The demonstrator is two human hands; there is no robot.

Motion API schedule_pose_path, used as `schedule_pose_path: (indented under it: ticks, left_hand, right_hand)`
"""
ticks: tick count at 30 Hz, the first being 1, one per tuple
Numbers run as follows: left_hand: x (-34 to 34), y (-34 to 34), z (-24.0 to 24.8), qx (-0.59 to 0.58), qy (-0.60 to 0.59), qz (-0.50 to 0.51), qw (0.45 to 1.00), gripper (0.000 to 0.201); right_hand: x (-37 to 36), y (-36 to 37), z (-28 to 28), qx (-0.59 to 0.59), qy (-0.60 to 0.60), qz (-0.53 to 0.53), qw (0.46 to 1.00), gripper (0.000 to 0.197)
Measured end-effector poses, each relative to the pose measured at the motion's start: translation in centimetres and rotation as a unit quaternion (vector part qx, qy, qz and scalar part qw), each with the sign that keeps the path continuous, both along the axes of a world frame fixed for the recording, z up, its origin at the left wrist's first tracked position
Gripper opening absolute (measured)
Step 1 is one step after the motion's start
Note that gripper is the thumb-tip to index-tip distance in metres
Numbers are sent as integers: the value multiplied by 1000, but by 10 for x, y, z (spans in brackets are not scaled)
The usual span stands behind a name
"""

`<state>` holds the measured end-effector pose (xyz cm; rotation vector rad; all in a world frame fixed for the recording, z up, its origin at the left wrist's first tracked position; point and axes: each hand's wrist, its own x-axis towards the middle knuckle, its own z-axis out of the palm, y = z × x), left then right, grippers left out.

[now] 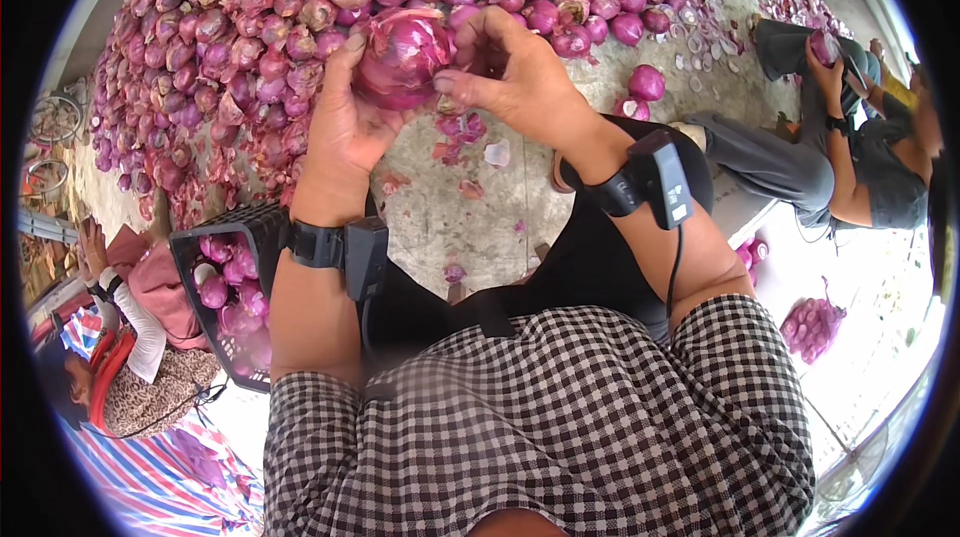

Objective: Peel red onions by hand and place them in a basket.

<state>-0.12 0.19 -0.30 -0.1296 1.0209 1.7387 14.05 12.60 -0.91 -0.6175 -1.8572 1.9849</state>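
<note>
The left hand (350, 122) has its grip clamped around a red onion (403, 57), held up before the far pile of onions (240, 67). The right hand (525, 77) is at the onion's right side; whether its grip pinches skin, I cannot tell. A black crate (268, 239) of onions stands on the left.

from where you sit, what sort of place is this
Probably a produce work area: a big heap of red onions, a black plastic crate holding more, and loose skins scattered over the grey floor.
</note>
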Motion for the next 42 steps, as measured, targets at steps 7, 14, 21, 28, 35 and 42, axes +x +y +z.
schedule_pose_path:
  ticks: [7,14,21,28,35,42]
  left_hand:
    - [1,2,-5,-2,-10,-5,1000,46]
    - [0,2,-5,9,-35,-10,999,51]
    - [4,2,-4,-24,-30,-4,999,56]
    - [-2,-4,-10,-12,-105,9,994,70]
    - [7,7,15,-86,-22,73,993,70]
    - [0,-5,-6,26,8,14,1000,41]
  right_hand:
    - [-5,0,-1,233,89,-4,968,21]
    - [-1,1,4,224,90,25,970,15]
    - [6,3,7,21,60,141,988,11]
    - [12,2,4,6,5,358,934,5]
    - [15,13,-16,228,-27,277,933,25]
    - [1,5,-1,34,-45,70,996,51]
